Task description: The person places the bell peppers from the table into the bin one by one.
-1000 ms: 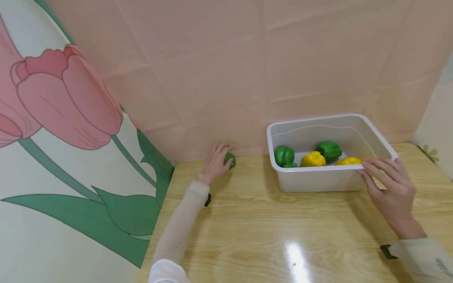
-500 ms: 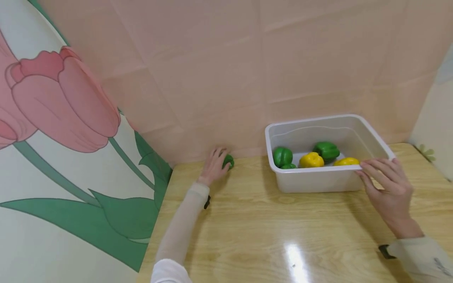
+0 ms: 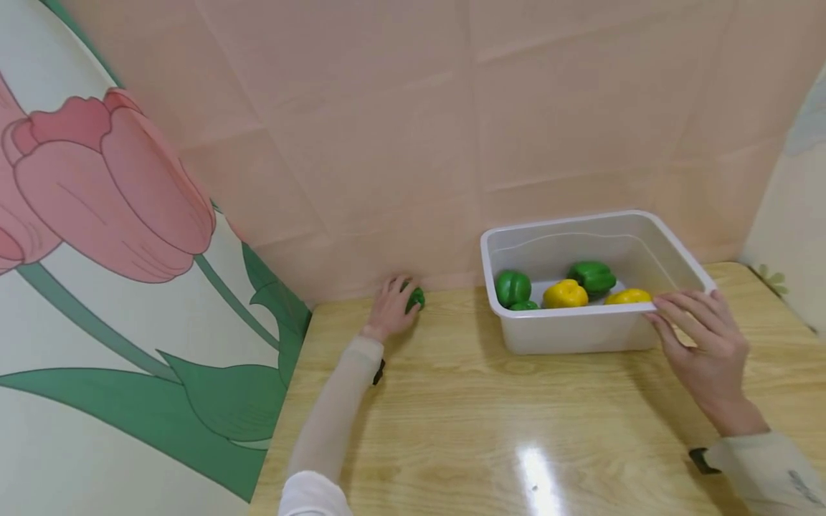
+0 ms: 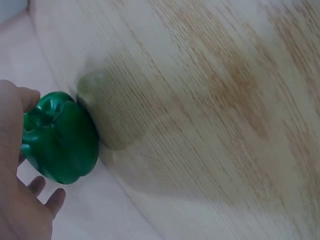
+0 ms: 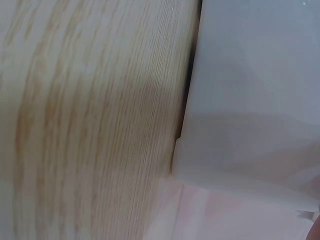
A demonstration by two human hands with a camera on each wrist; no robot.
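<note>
The right hand (image 3: 703,342) rested with straight fingers on the near rim of the white tub (image 3: 581,331). Farther back, the left hand (image 3: 390,309) curled round a green pepper (image 4: 60,137) on the wooden table (image 3: 477,423), beside the pink wall (image 3: 413,129).

A small glossy green bell pepper (image 3: 416,298) (image 4: 61,145) with lobed sides lies on the wooden tabletop against the pink back wall, well apart from a rectangular translucent white plastic tub (image 3: 581,331) holding 2 yellow and 3 green peppers, standing upright beside the wall.
</note>
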